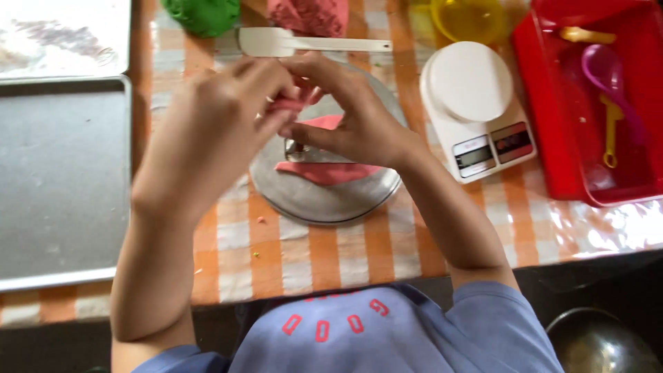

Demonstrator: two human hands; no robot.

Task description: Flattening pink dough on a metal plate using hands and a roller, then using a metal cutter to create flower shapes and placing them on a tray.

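Pink dough: a small piece of soft pink dough [286, 105] was pinched between both hands at upper centre of the frame, above the round metal plate [311, 197].
Left hand grip: the left hand [214, 131] had its fingers curled together, the fingertips closed on the left end of the small pink piece.
Right hand grip: the right hand [352, 114] had its thumb and fingers pressed together on the same piece from the right, touching the left hand's fingertips.
Hand pose: both forearms rose from the bottom of the frame and bent inward, so the hands met over the plate, backs of the hands toward the camera.
Plate contents: a flat sheet of pink dough [328, 171] lay on the plate under the hands, with a small shiny metal cutter [295, 149] beside the right thumb; whether the cutter touched the sheet could not be told.
Upper edge: a white plastic scraper [304, 43] lay just above the hands, between a green dough lump [202, 14] and a larger pink dough lump [309, 14].
Right of the plate: a white kitchen scale [476, 103] stood just beside it, and a red plastic tray [587, 103] sat at far right.
Left side: a grey metal baking tray [55, 179] filled the left of the frame.
Table: an orange and white checked cloth [324, 255] covered it.
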